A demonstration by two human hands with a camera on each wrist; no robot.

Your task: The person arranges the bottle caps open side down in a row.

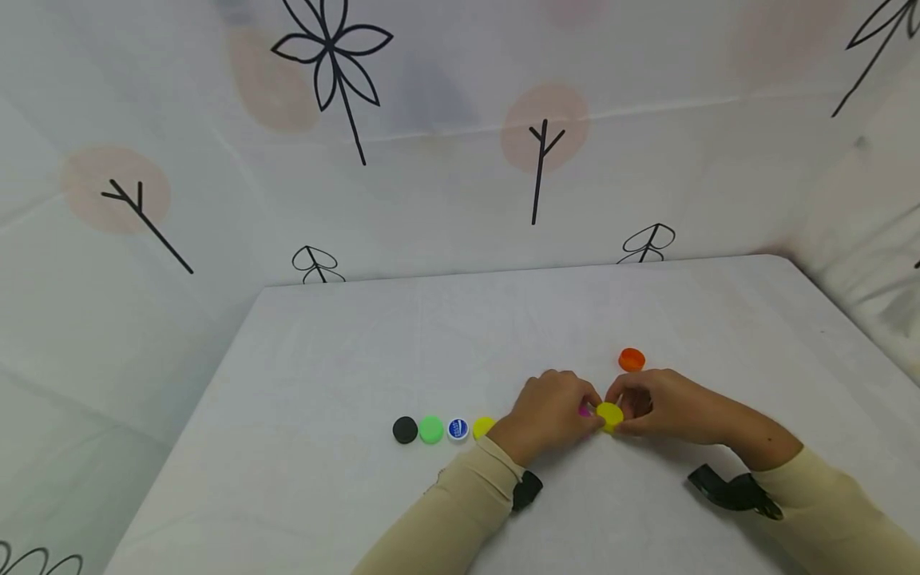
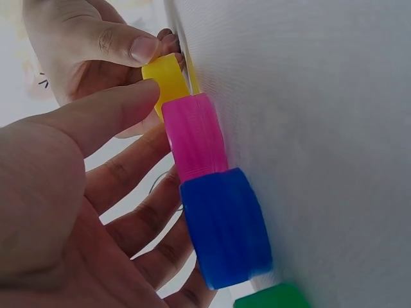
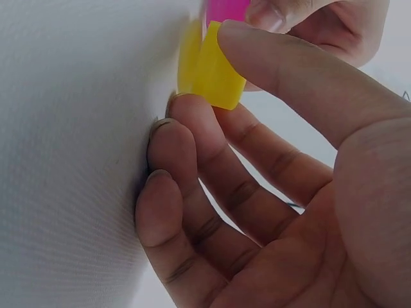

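Observation:
Both hands meet over the right part of the white table. My right hand (image 1: 676, 406) pinches a yellow bottle cap (image 1: 609, 417) between thumb and fingers, close to the cloth. The thumb and forefinger of my left hand (image 1: 553, 409) straddle a magenta bottle cap (image 2: 196, 138), their tips reaching the yellow cap's edge. Beside the magenta cap, in the left wrist view, comes a blue bottle cap (image 2: 226, 228), then a dark green cap (image 2: 273, 297). The left hand hides these two in the head view.
To the left, the row shows a black cap (image 1: 405, 430), a light green cap (image 1: 431, 430), a white cap with a blue print (image 1: 458, 430) and another yellow cap (image 1: 483, 427). An orange cap (image 1: 632, 359) lies behind the right hand. A patterned cloth (image 1: 446, 192) hangs behind the table.

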